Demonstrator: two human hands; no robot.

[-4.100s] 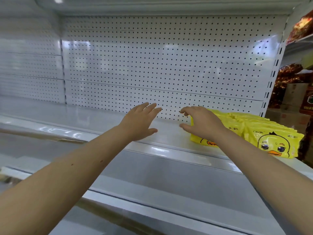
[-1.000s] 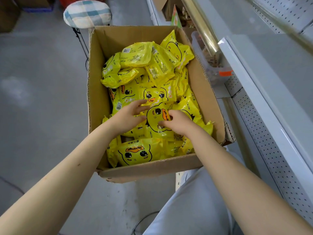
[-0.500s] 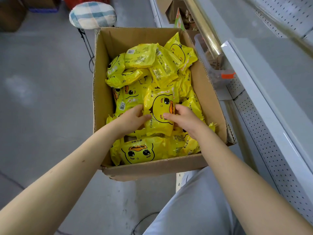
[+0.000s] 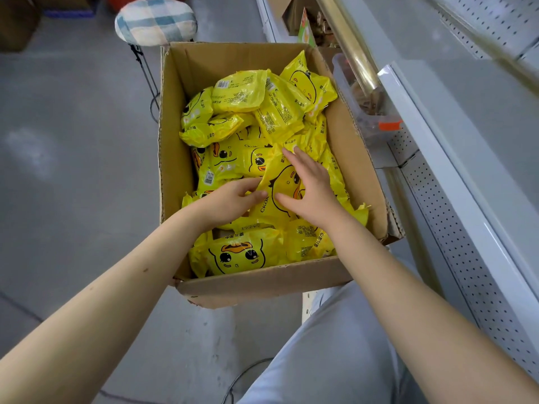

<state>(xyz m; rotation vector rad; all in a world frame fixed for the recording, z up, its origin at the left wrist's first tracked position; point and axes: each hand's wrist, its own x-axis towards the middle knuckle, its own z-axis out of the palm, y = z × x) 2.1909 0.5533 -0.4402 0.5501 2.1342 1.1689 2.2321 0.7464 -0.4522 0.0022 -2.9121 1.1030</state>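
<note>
We see a big brown box (image 4: 174,147) on the grey floor (image 4: 73,170), and it is full of yellow packs (image 4: 239,93) with a duck face on them. Both hands are down in the box, around one duck pack (image 4: 280,177) that lies tilted on top of the others, near the middle of the box. The left hand (image 4: 230,201) holds the left edge of this pack. Its fingers (image 4: 253,190) are curled and close together on that edge. The right hand (image 4: 310,191) lies flat on top of the same pack. Its fingers (image 4: 295,159) are straight and spread apart, and its thumb points toward the left hand. The two hands almost touch. Another duck pack (image 4: 236,255) lies face up at the near end of the box. Behind the box stands a stool (image 4: 156,20) with a checked cushion. On the right we see a white shelf (image 4: 466,205) with little holes and a shiny gold rail (image 4: 347,39). A leg in light trousers (image 4: 335,351) is at the bottom.
</note>
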